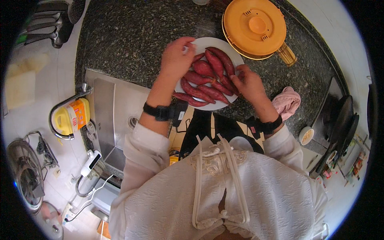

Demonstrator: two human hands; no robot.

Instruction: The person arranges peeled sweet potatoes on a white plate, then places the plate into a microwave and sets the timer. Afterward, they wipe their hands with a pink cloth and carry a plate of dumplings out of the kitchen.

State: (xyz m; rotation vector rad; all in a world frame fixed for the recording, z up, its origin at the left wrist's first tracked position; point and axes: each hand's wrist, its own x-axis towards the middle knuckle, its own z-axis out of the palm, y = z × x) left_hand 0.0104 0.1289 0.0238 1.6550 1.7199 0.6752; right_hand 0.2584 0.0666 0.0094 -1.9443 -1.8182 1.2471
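A white plate piled with several purple-red sweet potatoes lies on the dark speckled stone counter before me. My left hand, slightly blurred, is at the plate's upper left edge, its fingers bent over the rim beside a sweet potato; whether it grips anything does not show. At the plate's right edge is my right hand, with thumb and fingers apart at the ends of the rightmost sweet potatoes; contact there cannot be made out clearly. Both wrists wear black straps.
An orange round lid lies beyond the plate, with a bundle of thin sticks partly under it. A pink cloth and a small white bowl are to the right. The steel sink and its faucet are on the left.
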